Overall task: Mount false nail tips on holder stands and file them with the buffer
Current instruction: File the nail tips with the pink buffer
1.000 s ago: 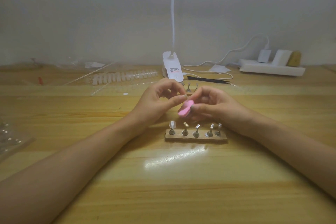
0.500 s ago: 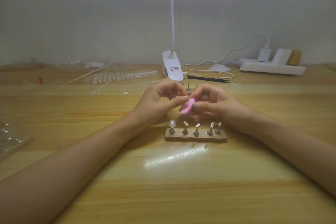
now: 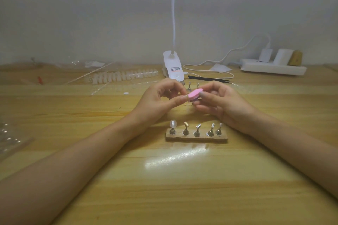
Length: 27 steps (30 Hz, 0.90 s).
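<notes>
Head view showed the pink oval foam buffer (image 3: 195,94) raised above the yellow wooden table (image 3: 164,197), pinched in the right hand (image 3: 219,104). The left hand (image 3: 155,102) pinched its fingertips together at the buffer's end, but what it held was too small to tell. A hard stroke might flick any held tip loose, or knock the wooden five-peg holder stand (image 3: 196,137) below.

**deskfan:** what's the room like?
**tipsy_k:** plain pale wall (image 3: 109,14) across the top, wooden table (image 3: 182,197) filling the bottom. White clip lamp (image 3: 172,68) at centre, glare (image 3: 175,157) on the wood below it, power strip (image 3: 272,68) upper right.
</notes>
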{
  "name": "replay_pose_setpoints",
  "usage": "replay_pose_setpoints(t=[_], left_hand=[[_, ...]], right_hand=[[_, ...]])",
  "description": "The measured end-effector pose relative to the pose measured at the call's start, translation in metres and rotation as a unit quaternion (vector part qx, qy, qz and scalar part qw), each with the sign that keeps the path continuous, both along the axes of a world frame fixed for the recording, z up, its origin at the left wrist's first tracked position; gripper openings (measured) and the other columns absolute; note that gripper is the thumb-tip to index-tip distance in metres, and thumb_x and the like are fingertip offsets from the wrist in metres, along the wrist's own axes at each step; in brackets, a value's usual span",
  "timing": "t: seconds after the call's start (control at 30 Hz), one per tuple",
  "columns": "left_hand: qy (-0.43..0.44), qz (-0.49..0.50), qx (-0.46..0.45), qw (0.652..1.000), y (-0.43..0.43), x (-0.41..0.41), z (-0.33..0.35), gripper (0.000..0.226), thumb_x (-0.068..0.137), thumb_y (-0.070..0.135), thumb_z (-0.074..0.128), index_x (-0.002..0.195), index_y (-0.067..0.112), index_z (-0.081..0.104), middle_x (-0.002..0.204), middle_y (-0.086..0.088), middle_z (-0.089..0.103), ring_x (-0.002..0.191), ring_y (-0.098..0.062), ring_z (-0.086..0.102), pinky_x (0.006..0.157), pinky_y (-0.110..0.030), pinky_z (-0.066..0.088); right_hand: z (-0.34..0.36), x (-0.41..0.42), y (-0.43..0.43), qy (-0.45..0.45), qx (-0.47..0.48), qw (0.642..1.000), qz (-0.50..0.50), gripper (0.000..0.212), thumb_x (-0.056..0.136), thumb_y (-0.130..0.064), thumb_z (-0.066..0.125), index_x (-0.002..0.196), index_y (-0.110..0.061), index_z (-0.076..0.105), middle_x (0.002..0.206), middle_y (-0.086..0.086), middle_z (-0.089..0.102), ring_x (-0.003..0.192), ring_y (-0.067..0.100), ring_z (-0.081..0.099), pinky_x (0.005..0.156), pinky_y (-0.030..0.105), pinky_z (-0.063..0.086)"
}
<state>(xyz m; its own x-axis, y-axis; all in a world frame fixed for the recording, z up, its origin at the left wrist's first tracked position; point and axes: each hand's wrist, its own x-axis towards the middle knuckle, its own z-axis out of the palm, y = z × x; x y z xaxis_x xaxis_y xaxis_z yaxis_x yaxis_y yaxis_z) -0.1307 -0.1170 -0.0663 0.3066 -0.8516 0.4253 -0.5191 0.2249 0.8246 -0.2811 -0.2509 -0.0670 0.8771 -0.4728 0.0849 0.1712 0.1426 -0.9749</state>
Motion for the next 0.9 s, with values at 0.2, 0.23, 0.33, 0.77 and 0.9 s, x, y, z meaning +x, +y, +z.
replay_pose_setpoints(t=[0.2,0.23,0.33,0.77,0.9], left_hand=[[-0.007,0.004,-0.004,1.000,-0.001,0.001,-0.001,0.012,0.088,0.008,0.069,0.082,0.017,0.065,0.092,-0.028,0.059,0.076,-0.011,0.050,0.074,-0.016,0.041],[-0.006,0.004,-0.005,1.000,-0.001,0.001,-0.001,0.012,0.088,0.008,0.069,0.082,0.017,0.065,0.092,-0.028,0.059,0.076,-0.011,0.050,0.074,-0.016,0.041],[-0.003,0.003,-0.006,1.000,0.000,0.001,-0.001,0.012,0.088,0.007,0.069,0.082,0.016,0.064,0.087,-0.024,0.059,0.076,-0.012,0.050,0.074,-0.018,0.041],[0.000,0.006,-0.003,1.000,0.001,0.001,-0.001,0.005,0.089,0.008,0.068,0.086,0.007,0.065,0.089,-0.024,0.060,0.079,-0.016,0.051,0.076,-0.023,0.042],[-0.034,-0.004,0.006,0.999,0.000,0.000,-0.001,0.006,0.089,0.006,0.068,0.084,0.009,0.065,0.089,-0.019,0.063,0.077,-0.013,0.053,0.075,-0.020,0.044]], right_hand=[[-0.001,0.002,0.001,0.010,-0.016,1.000,0.006,0.022,0.080,-0.009,0.065,0.100,-0.003,0.056,0.088,0.011,0.075,0.074,0.017,0.074,0.065,0.021,0.059],[-0.001,0.001,-0.002,0.001,0.007,1.000,-0.007,0.023,0.080,-0.009,0.064,0.101,-0.003,0.055,0.088,0.011,0.075,0.074,0.017,0.074,0.064,0.021,0.059],[0.000,0.001,0.001,0.050,-0.050,0.995,0.065,0.019,0.081,-0.009,0.066,0.098,-0.005,0.057,0.087,0.010,0.076,0.073,0.015,0.073,0.064,0.019,0.058],[0.002,0.000,-0.006,0.080,-0.048,0.991,0.095,0.022,0.082,-0.011,0.067,0.100,-0.003,0.058,0.091,0.013,0.076,0.081,0.019,0.075,0.069,0.020,0.059],[0.000,0.000,-0.006,0.049,-0.027,0.997,0.049,0.024,0.081,-0.012,0.066,0.102,-0.002,0.060,0.091,0.012,0.074,0.080,0.018,0.073,0.067,0.022,0.059]])
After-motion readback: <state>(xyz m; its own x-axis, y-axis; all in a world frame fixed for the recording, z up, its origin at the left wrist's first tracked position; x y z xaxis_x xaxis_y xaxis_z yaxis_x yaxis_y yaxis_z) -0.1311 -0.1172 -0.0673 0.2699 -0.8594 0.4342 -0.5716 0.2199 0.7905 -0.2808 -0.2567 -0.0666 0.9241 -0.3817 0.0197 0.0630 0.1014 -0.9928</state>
